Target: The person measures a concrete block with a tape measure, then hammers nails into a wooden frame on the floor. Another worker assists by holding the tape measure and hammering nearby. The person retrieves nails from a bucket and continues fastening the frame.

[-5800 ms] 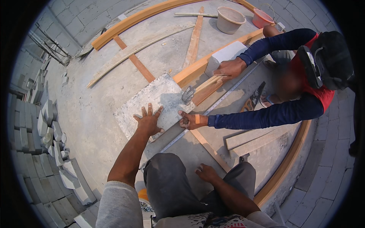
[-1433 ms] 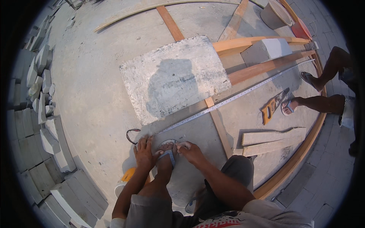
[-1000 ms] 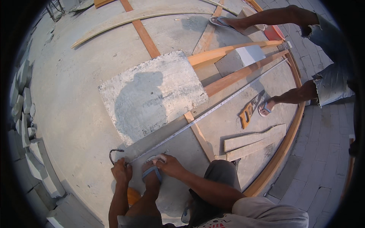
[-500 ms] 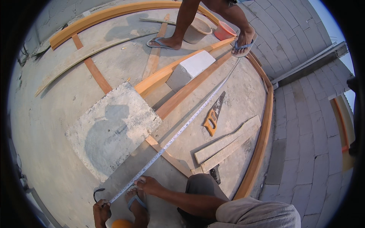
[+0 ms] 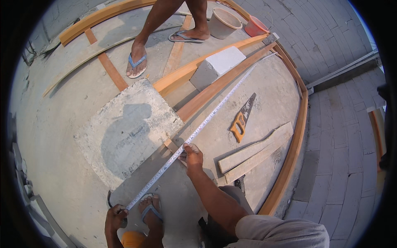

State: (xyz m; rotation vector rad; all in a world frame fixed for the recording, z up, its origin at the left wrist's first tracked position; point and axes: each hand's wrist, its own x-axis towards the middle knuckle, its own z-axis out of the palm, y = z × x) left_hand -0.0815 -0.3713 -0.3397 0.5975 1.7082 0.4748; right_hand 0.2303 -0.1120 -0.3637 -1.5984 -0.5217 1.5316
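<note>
We take the rough, whitish slab (image 5: 129,134) on the concrete floor (image 5: 58,136) as our landmark. A white measuring tape (image 5: 205,122) runs past the slab's right side, slanting from its near corner to well beyond its far one. Our left hand (image 5: 115,220) is just nearer to us than the slab's near corner, its fingers curled around the near end of the tape; what else they may enclose we cannot tell. Our right hand (image 5: 192,157) is to the right of the slab — thumb and fingers grasping the tape by its edge, just above a thin wooden strip (image 5: 175,153).

Beyond the slab, two long beams reach away from it: an orange beam (image 5: 178,80) and, to its right, a reddish-brown beam (image 5: 219,87). Between them sits a pale block (image 5: 219,66). Right of the slab, across the tape, we see a handsaw (image 5: 240,124) with a yellow-orange handle, and nearer to us, two pale boards (image 5: 258,146). A co-worker's sandalled feet (image 5: 137,63) stand just past the slab's far side. Farther off from it are a grey bucket (image 5: 223,27) and a red bucket (image 5: 256,27) — both upright.
</note>
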